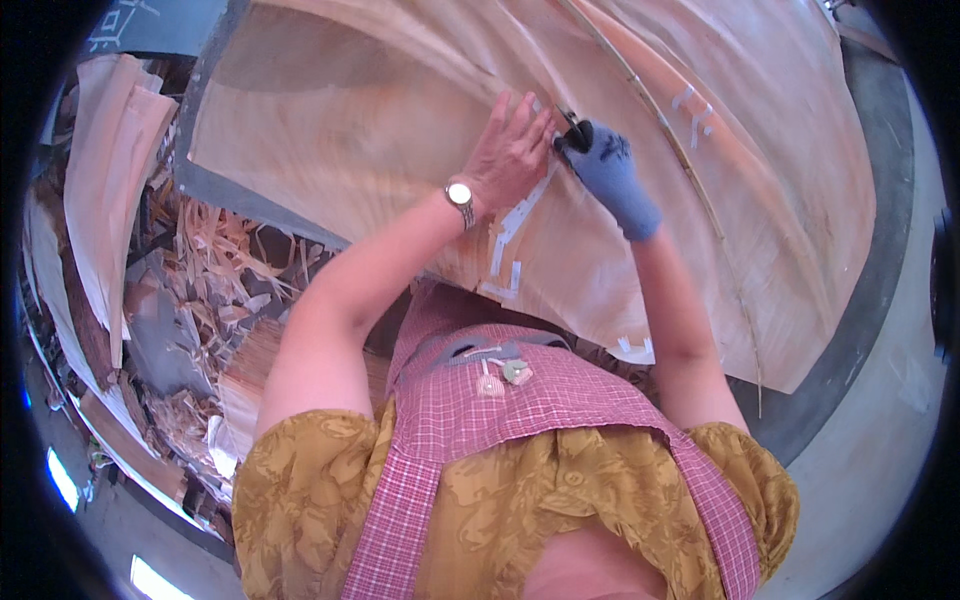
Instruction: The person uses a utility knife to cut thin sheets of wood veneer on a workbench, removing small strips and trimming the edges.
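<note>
A wide sheet of thin, pale orange wood veneer [330, 130] lies spread before me, wavy at the far side. My left hand [508, 150], bare with a wristwatch [460, 195], rests on it with fingers stretched out. Close to its fingertips, my right hand [610, 170] wears a blue-grey glove with dark fingertips. It is closed round a small dark hand tool [572, 122], whose working end I cannot make out clearly. White tape strips [510, 235] run along the veneer below my left hand. More tape pieces [693, 108] stick to the sheet at the far right.
A long thin stick [665, 125] lies across the veneer right of my glove. The grey table edge [860, 300] curves along the right. Torn veneer scraps [215, 250] heap up at the left, beside larger curled sheets [105, 180].
</note>
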Demonstrator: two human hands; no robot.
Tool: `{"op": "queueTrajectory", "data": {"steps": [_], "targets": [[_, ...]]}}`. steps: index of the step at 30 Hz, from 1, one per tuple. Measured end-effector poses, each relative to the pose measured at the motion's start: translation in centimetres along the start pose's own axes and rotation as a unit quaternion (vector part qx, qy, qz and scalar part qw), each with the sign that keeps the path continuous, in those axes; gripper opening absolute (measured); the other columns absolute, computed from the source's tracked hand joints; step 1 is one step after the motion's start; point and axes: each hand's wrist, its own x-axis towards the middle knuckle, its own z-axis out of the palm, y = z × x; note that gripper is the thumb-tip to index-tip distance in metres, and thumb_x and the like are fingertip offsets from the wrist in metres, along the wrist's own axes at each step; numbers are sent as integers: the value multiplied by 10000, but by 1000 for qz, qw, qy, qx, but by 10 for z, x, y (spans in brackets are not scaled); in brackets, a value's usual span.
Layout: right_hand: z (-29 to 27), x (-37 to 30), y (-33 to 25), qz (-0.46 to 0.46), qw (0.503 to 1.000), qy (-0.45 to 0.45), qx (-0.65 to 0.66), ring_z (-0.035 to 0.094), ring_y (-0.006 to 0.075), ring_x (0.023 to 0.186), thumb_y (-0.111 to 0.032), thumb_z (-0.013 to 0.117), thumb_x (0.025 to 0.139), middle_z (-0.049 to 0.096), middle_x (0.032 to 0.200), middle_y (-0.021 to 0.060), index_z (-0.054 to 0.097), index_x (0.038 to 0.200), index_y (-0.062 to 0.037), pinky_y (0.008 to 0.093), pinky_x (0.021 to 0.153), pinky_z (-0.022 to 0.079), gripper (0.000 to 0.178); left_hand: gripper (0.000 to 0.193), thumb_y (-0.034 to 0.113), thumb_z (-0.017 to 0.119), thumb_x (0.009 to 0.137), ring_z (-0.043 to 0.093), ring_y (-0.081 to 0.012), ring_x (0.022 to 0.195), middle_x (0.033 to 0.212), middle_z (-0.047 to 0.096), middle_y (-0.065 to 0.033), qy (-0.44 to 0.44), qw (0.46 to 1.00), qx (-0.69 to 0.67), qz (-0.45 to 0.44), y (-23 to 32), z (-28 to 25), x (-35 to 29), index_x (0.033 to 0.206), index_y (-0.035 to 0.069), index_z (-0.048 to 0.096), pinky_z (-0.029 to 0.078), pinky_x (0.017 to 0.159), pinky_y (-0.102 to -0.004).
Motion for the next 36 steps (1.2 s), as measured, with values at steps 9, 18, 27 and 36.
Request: {"op": "queueTrajectory", "data": {"steps": [9, 18, 27, 36], "targets": [[-86, -4, -15, 144, 913, -155, 349, 507, 39, 638, -194, 654, 925, 666, 804, -16, 679, 1007, -39, 217, 578, 427, 178, 464, 209, 589, 892, 438, -309, 1363, 1384, 559, -112, 23, 993, -111, -42, 0, -1, -11, 1331, 59, 585, 236, 1175, -534], [12, -80, -67, 129, 853, -228, 451, 582, 16, 686, -222, 684, 943, 651, 814, -27, 659, 1095, -48, 173, 506, 394, 232, 508, 103, 564, 885, 517, -317, 1245, 1276, 607, -130, 95, 901, -204, -370, 41, -59, -125, 1389, 60, 513, 389, 1015, -445], [39, -86, -91, 66, 984, -155, -64, 686, 418, 825, -348, 643, 881, 707, 890, 200, 560, 1039, -59, 482, 710, 548, 340, 681, 266, 659, 879, 443, -261, 1360, 1472, 476, -120, 8, 957, -85, -278, 114, -41, -162, 1492, 100, 412, 286, 1121, -519], [29, -158, -55, 177, 939, -159, 250, 679, 197, 653, -203, 659, 878, 667, 683, 128, 669, 827, -10, 360, 628, 509, 200, 728, 351, 682, 861, 326, -302, 1434, 1574, 313, -156, -52, 964, -62, -253, 122, -36, -163, 1513, 213, 391, 178, 1159, -631]]}}
